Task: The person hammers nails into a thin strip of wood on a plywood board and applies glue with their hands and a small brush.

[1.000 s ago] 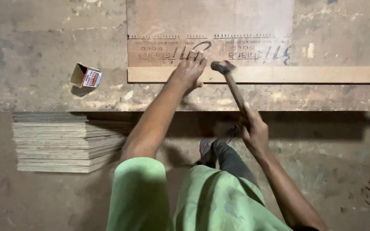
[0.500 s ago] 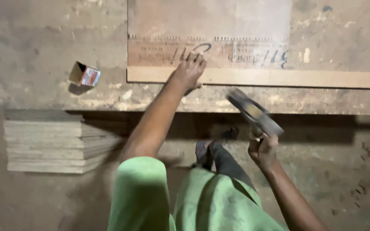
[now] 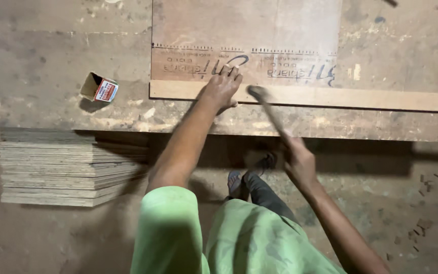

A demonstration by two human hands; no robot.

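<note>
Head view: my right hand (image 3: 299,161) is wrapped tight round the hammer (image 3: 268,109), which points up-left. Its head sits on the wooden strip (image 3: 330,97), just right of my left hand (image 3: 222,87), pressed flat there.

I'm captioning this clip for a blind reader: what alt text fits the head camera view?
Seen from above, a person's right hand swings a hammer onto a pale wood strip along a plywood sheet, while the left hand presses the sheet on a worn workbench. A small open box lies left; stacked boards sit below.
</note>
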